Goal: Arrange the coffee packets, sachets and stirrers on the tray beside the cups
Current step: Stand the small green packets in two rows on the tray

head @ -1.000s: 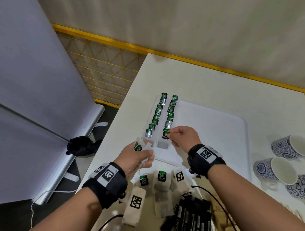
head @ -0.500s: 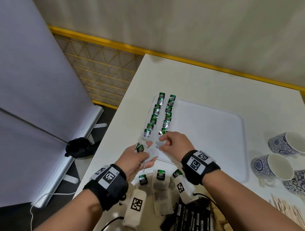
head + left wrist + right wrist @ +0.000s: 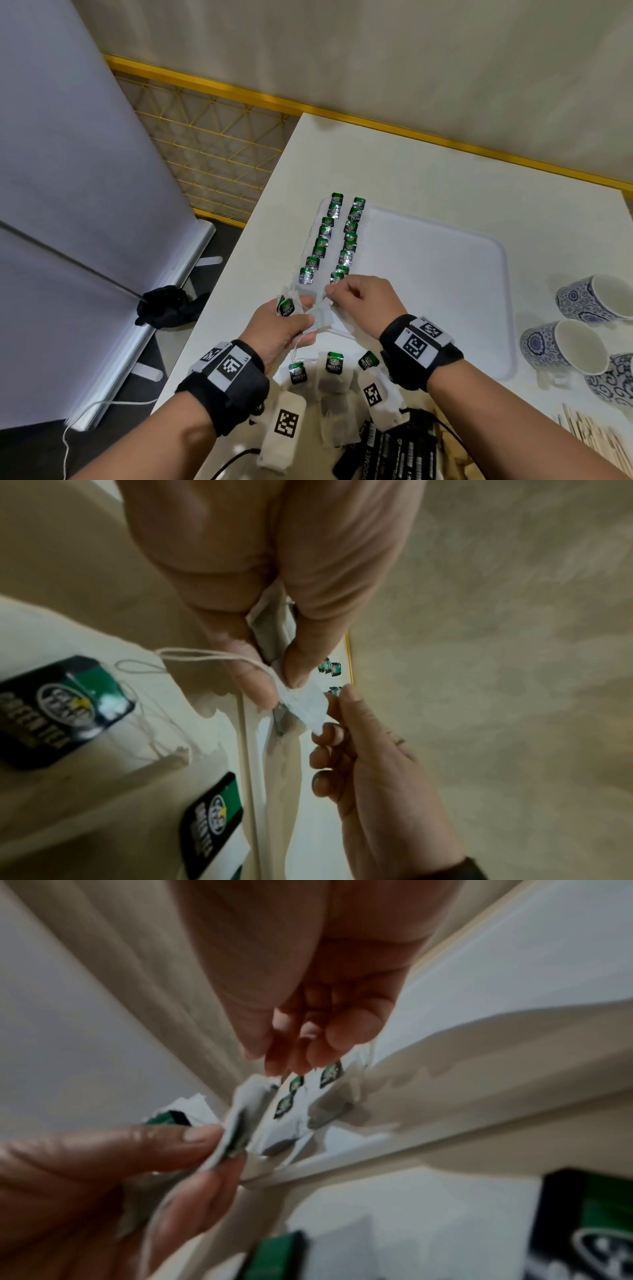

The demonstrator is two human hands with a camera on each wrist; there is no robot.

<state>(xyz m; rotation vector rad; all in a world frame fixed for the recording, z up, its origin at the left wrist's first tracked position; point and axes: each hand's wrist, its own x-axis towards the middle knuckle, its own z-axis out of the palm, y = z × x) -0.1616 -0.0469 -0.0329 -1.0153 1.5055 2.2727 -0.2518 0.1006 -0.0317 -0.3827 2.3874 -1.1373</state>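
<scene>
My left hand (image 3: 303, 313) grips a small bundle of white tea sachets (image 3: 320, 317) with green tags (image 3: 287, 307), just off the white tray's (image 3: 445, 274) near left corner. My right hand (image 3: 329, 295) meets it, its fingertips pinching the far edge of one sachet (image 3: 308, 707) that the left thumb and finger also hold. Two rows of green-tagged sachets (image 3: 337, 240) lie along the tray's left side. In the right wrist view the left fingers (image 3: 205, 1137) clamp the folded sachet (image 3: 240, 1123).
Loose sachets (image 3: 334, 371) and black coffee packets (image 3: 394, 455) lie by the table's near edge. Blue-patterned cups (image 3: 565, 346) lie on their sides right of the tray, with wooden stirrers (image 3: 589, 435) in front of them. The table's left edge drops to the floor.
My right hand has drawn back from the near end of the right sachet row to the bundle in my left hand and taken hold of one sachet's edge.
</scene>
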